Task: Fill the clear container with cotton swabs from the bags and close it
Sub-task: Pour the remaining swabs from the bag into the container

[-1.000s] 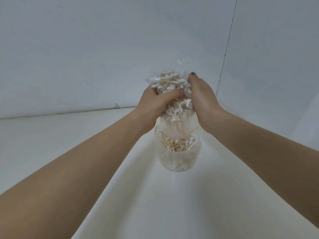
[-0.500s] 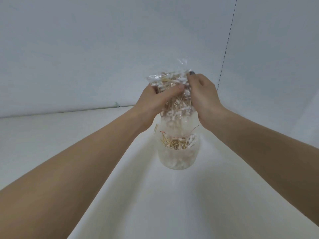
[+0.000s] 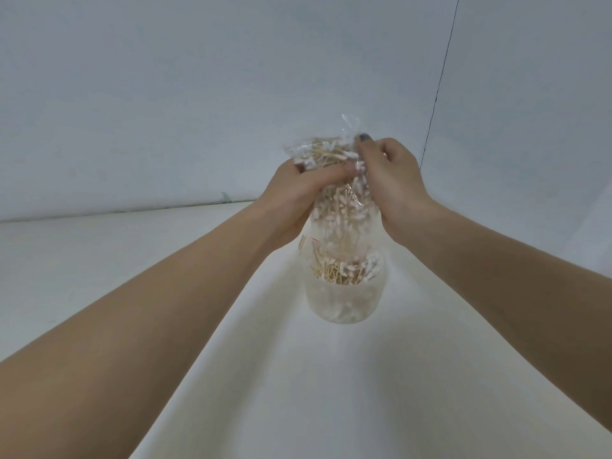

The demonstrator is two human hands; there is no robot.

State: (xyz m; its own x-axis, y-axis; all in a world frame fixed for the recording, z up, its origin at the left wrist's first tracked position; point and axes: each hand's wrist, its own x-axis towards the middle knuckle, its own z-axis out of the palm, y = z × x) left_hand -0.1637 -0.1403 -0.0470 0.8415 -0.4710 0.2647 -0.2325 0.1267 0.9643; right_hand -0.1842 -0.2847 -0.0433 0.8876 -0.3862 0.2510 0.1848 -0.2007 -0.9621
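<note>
A clear round container [image 3: 344, 301] stands on the white table, open at the top and partly filled with wooden-stemmed cotton swabs [image 3: 344, 271]. Directly above it hangs a clear plastic bag [image 3: 334, 180] of swabs, mouth down, its lower end reaching into the container's opening. My left hand [image 3: 294, 200] grips the bag's left side with fingers curled round it. My right hand [image 3: 395, 183] pinches the bag's upper right side near its top. Swabs show blurred inside the bag's lower part. No lid is in view.
The white table [image 3: 331, 392] runs forward to a pale wall [image 3: 165, 94]. A second wall panel meets it at a dark vertical seam [image 3: 437, 94] on the right. A small greenish mark [image 3: 226, 197] sits at the table's far edge.
My right hand has slid its grip higher and curled tighter on the bag's top. More swabs have dropped towards the container; the bag's upper end looks emptier and a plastic tip sticks up.
</note>
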